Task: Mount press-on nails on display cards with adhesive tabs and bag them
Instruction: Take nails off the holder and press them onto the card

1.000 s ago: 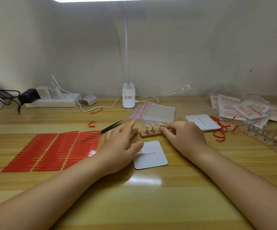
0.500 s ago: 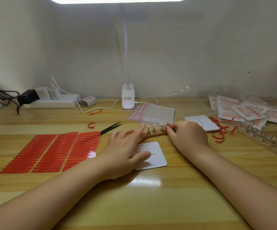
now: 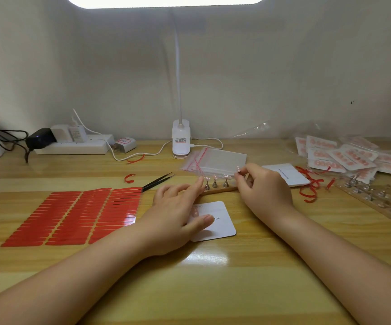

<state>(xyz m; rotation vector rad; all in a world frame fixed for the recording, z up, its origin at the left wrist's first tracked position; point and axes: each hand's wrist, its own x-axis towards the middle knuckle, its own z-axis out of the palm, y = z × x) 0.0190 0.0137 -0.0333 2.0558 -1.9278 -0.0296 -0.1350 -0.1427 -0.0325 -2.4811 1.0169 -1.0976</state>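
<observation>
Left hand (image 3: 178,214): fingers spread and relaxed, thumb resting on the display card (image 3: 215,221), apparently to keep it from sliding.
Adhesive tabs (image 3: 72,216): red sheets lying flat at left, near the left forearm, within easy reach.
Tweezers (image 3: 158,182): just beyond the sheets, tips pointing right.
Nail stand (image 3: 215,187): small wooden strip beyond the card; three metal pegs visible, each carrying a nail.
Right hand (image 3: 262,188): fingertips pinch a press-on nail (image 3: 238,169) at the strip's right end, probably lifting it off.
Zip bags (image 3: 218,161): stacked behind the stand, ready for bagging.
Finished packs (image 3: 344,156): piled far right.
</observation>
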